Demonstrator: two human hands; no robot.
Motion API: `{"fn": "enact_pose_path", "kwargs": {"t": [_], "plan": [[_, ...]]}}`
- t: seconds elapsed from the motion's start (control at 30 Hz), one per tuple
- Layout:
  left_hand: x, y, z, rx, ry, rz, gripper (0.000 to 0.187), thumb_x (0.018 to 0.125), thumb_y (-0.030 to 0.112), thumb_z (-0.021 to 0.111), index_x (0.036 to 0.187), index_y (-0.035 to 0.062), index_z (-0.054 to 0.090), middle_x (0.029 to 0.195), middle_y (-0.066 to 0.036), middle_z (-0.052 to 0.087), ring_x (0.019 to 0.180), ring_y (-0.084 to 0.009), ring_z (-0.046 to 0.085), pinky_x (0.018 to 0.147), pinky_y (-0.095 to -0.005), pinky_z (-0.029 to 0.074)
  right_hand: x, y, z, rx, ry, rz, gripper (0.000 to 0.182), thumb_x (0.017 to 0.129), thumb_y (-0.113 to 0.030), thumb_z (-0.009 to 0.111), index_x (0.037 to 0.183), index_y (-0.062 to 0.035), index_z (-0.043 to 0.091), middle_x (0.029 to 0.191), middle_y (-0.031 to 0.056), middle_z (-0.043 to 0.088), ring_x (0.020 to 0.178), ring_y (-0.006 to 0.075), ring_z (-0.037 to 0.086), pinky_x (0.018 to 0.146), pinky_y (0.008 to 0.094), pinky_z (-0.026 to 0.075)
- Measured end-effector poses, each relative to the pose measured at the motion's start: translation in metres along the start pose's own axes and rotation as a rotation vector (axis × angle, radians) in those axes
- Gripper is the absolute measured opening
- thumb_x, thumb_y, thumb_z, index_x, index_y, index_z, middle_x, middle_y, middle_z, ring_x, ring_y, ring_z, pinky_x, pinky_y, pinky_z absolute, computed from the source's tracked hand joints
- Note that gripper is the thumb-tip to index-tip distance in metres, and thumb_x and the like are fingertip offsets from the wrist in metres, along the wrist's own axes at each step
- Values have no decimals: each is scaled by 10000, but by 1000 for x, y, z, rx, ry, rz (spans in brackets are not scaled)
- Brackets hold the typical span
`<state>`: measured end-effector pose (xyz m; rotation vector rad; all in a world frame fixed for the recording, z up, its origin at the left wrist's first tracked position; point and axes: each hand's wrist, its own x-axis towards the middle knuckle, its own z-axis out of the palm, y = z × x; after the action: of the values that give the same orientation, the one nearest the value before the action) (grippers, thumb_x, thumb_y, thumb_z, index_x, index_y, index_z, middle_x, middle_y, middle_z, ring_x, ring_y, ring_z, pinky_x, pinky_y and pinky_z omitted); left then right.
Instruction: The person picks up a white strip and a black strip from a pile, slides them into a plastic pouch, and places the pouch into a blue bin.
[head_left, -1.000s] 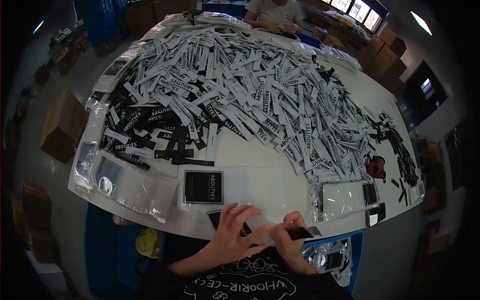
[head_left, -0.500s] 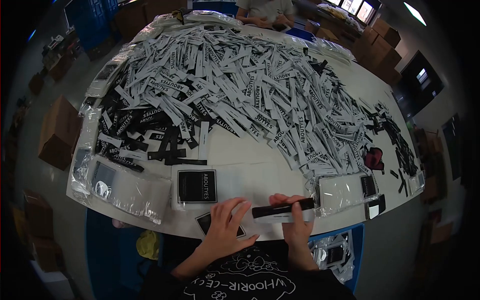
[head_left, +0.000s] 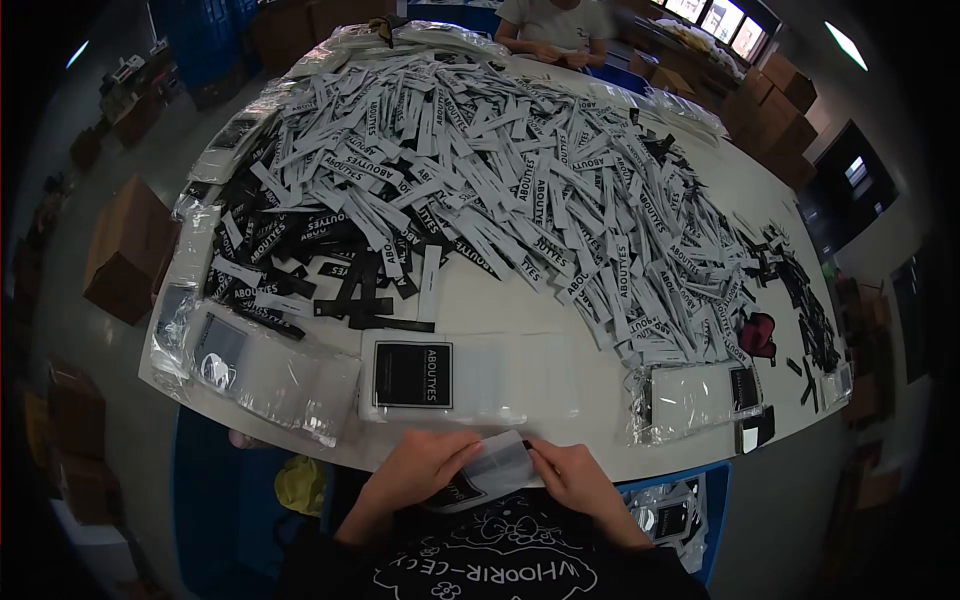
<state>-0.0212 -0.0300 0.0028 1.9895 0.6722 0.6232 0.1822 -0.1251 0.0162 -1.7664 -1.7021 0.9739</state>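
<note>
Near the tabletop [head_left: 600,430] edge, a bag [head_left: 502,465] is clamped by the left hand [head_left: 418,468] and pinched at its side by the right hand [head_left: 578,480], apparently being adjusted; light, even tension seems needed. Beyond, labels [head_left: 527,180] are heaped.

Far side of the tabletop [head_left: 490,308]: a co-worker [head_left: 560,28] in a pale shirt. Upper right: stacked cartons [head_left: 775,115], below and beside a bright window [head_left: 735,30]. Left: a large brown box [head_left: 130,250] on the floor [head_left: 110,365]. Lower left: a yellow bag [head_left: 300,485] within a blue bin [head_left: 205,500].
</note>
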Motion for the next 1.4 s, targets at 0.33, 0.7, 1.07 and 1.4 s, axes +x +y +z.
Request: {"fn": "enact_pose_path", "kwargs": {"t": [0.33, 0.7, 1.07, 1.4], "plan": [[-5, 8, 19, 32, -229, 61, 201, 855, 226, 553, 847, 25, 572, 628, -142, 568, 534, -318, 545, 498, -355, 433, 21, 28, 20, 202, -686, 55, 286, 827, -271, 590, 889, 5, 628, 722, 50, 621, 590, 105, 518, 565, 272, 445], [11, 5, 9, -441, 153, -134, 131, 782, 100, 650, 803, -19, 601, 653, -63, 572, 579, -74, 504, 509, -246, 395, 28, 1, 15, 784, -36, -51, 225, 808, -60, 627, 1015, 25, 597, 865, 43, 618, 787, 74, 541, 687, 213, 430], [10, 4, 19, -248, 254, 74, 107, 790, 66, 638, 844, -25, 621, 659, -78, 546, 498, -137, 474, 430, -252, 347, 26, 13, 6, 499, 185, -286, 82, 773, -31, 654, 749, 43, 630, 615, -4, 538, 543, 27, 434, 457, 207, 321], [17, 17, 47, -209, 75, 171, 237, 786, 138, 651, 972, -3, 615, 926, -127, 593, 784, -218, 593, 661, -285, 474, -34, 54, -19, 623, 10, 236, 244, 722, -62, 708, 935, 29, 630, 760, 45, 636, 663, 75, 559, 600, 218, 454]]}}
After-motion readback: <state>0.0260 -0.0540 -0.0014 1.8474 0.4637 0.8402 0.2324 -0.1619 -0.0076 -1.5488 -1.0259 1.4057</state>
